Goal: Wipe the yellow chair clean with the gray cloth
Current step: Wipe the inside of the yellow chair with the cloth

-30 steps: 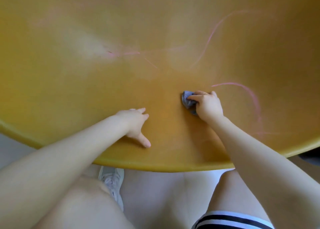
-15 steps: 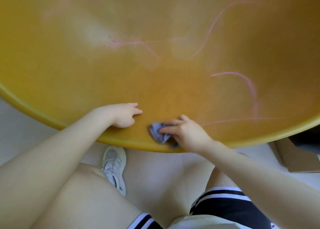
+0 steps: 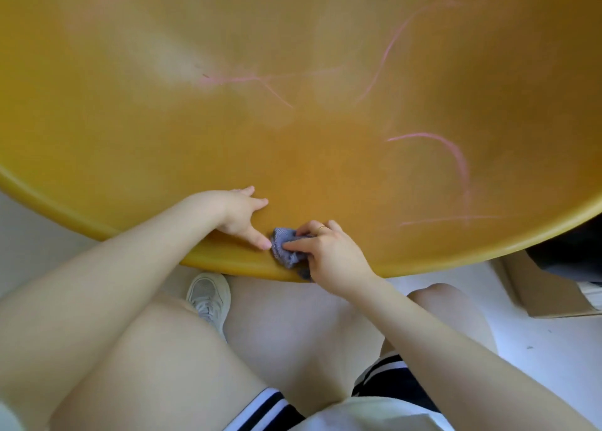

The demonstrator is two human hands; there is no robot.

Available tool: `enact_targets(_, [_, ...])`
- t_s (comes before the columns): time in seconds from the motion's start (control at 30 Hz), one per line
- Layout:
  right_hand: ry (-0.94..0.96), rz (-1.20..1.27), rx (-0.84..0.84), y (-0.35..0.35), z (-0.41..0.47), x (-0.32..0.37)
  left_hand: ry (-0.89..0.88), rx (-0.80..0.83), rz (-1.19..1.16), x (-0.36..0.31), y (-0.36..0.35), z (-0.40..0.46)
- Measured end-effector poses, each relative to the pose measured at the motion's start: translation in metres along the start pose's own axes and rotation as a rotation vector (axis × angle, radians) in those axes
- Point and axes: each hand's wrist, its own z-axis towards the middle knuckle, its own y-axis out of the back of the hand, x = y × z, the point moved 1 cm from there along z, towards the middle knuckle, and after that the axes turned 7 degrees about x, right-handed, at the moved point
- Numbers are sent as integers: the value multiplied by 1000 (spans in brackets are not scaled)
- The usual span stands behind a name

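The yellow chair (image 3: 293, 55) fills the upper part of the head view, its curved front rim running across the middle. Pink streaks (image 3: 456, 156) mark its surface at centre and right. My right hand (image 3: 329, 254) is closed on the bunched gray cloth (image 3: 284, 246) and presses it against the chair just above the front rim. My left hand (image 3: 239, 214) rests flat on the chair right beside the cloth, fingers spread, thumb almost touching the cloth.
Below the rim are my bare knees, striped shorts and a white sneaker (image 3: 208, 297) on the pale floor. A brown cardboard box (image 3: 534, 290) lies on the floor at the right, under the chair's edge.
My right hand has dragged the cloth from mid-seat down and left to the front rim. My left hand has spread its thumb toward the cloth. The view has shifted back, showing more floor.
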Motion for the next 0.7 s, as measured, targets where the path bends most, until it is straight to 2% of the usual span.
enact_targets(0.13, [-200, -156, 63, 14, 14, -43, -106, -207, 31, -15, 10, 9])
enact_targets(0.23, [-407, -255, 42, 35, 20, -79, -212, -180, -21, -26, 8, 16])
enact_targets(0.33, [-524, -222, 16, 39, 24, -86, -201, -168, -19, -25, 0, 20])
enact_targets(0.43, [-447, -173, -43, 25, 12, -68, -199, -157, -28, -22, -4, 24])
enact_targets(0.63, [-93, -133, -1, 22, -19, -44, -180, -133, 12, -29, 10, 29])
enact_targets(0.7, [-127, -223, 53, 34, -16, -69, -153, -121, 28, -34, 14, 31])
